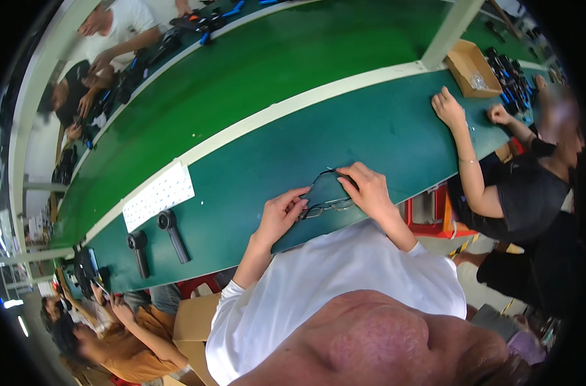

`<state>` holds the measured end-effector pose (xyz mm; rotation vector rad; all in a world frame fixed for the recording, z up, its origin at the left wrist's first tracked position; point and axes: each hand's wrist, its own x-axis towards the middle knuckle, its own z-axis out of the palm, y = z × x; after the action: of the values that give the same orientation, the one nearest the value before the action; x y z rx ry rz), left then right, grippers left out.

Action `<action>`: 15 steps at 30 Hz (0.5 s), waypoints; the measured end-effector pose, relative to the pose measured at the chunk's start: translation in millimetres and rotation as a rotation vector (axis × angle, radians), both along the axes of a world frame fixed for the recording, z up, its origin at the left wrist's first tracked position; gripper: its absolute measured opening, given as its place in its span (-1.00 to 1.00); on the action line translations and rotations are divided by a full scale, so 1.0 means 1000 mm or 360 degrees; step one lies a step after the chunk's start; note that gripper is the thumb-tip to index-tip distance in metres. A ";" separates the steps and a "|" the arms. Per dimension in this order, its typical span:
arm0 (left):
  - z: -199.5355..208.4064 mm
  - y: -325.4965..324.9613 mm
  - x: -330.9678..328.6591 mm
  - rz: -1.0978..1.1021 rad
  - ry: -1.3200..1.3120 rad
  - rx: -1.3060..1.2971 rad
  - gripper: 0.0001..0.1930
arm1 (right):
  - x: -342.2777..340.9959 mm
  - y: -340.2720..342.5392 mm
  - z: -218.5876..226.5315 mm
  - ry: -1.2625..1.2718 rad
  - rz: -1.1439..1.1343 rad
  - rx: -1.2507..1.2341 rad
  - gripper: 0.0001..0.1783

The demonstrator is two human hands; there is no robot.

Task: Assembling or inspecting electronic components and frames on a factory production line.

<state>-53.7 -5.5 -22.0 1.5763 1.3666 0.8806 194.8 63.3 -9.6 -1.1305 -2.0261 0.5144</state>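
Two dark grey handheld fans (140, 255) (174, 236) lie side by side at the left of the green workbench (232, 215), just below a white sheet (158, 198) with small marks. Next, the left hand (278, 215) pinches the near side of thin-framed eyeglasses (314, 211), held above the bench close to the white-shirted torso. The right hand (370, 190), fingers drawn close together, grips the far end of a thin dark curved piece beside the lenses. Farther right, a co-worker's hand (448, 108) rests near an open cardboard box (485, 92).
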 end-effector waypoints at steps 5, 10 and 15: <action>-0.006 -0.001 0.005 0.0132 -0.0131 -0.0072 -0.67 | 0.025 0.010 0.014 -0.0165 0.0160 0.0138 -0.71; -0.006 -0.005 0.005 0.0097 -0.0119 -0.0034 -0.68 | 0.109 0.045 0.057 -0.0355 -0.0372 0.0405 -0.69; -0.001 -0.002 0.008 0.0068 -0.0090 -0.0025 -0.67 | 0.243 0.094 0.082 -0.0763 -0.1367 0.0261 -0.71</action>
<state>-45.6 -7.7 -23.2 1.5039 1.3684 0.9314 437.7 157.1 72.5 -1.9745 -1.6613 -0.3816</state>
